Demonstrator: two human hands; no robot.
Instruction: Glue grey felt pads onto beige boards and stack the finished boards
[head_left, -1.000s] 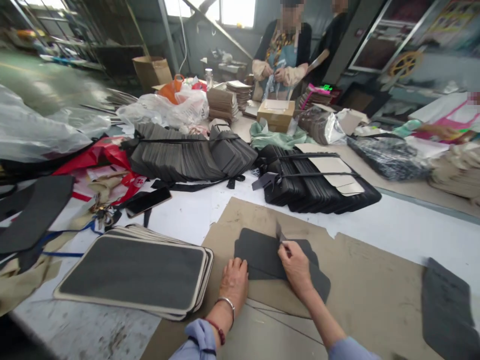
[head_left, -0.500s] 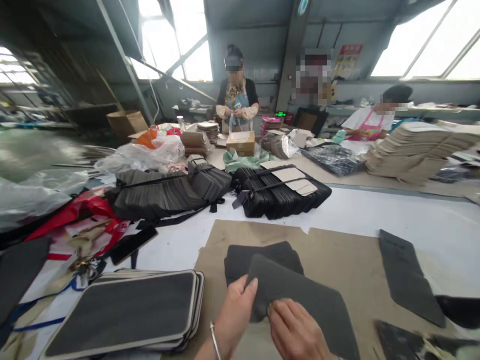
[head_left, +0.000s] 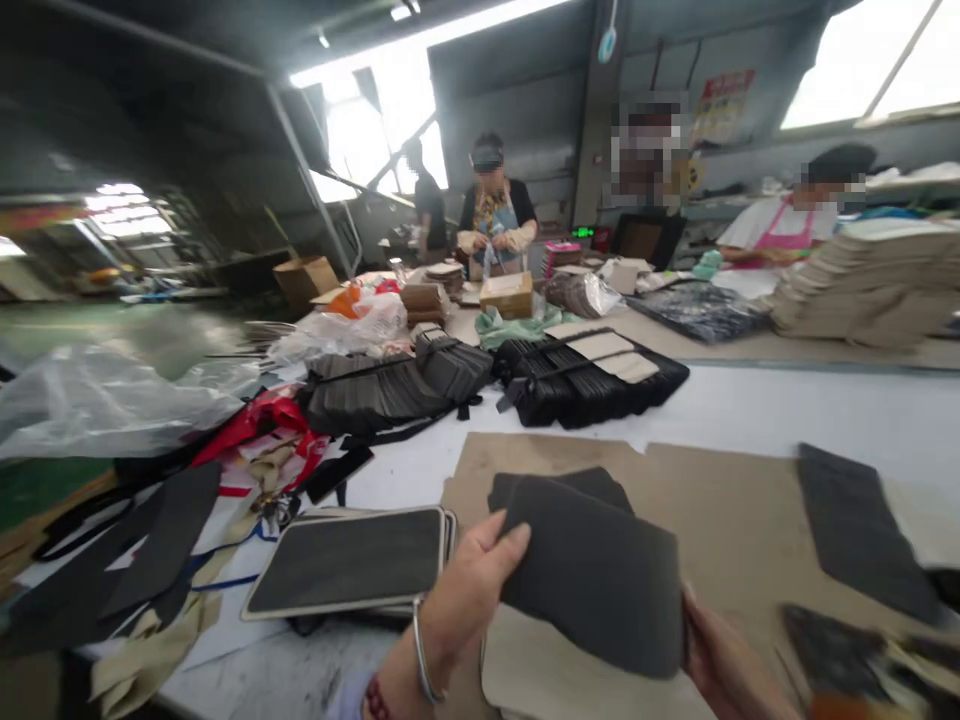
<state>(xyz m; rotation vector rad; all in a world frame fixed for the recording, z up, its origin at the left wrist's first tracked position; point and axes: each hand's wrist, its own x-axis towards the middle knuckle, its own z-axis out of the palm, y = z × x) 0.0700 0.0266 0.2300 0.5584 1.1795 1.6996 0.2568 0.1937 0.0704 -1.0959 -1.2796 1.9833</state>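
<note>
A dark grey sheet piece with rounded corners [head_left: 600, 580] is held up between my two hands. My left hand [head_left: 476, 565], with a silver bangle at the wrist, pinches its left edge, thumb on top. At its right edge is my right hand [head_left: 727, 650], its fingers partly hidden behind the sheet. Under the held sheet lies a beige piece [head_left: 555, 665], and just behind it another dark piece [head_left: 607, 487] rests on brown cardboard [head_left: 720, 500]. To the left sits a stack of dark panels with pale borders [head_left: 349, 560].
Strapped bundles of dark pieces [head_left: 375, 390] and black pieces [head_left: 592, 375] stand farther back. A loose dark piece [head_left: 862, 530] lies right. Scraps [head_left: 165, 540], a phone-like black slab [head_left: 339, 474] and plastic [head_left: 112, 400] are left. Co-workers [head_left: 496, 215] stand across the table.
My right hand has moved from the near edge of the dark sheet to its right edge. The sheet has turned more toward me, and the view has swung left.
</note>
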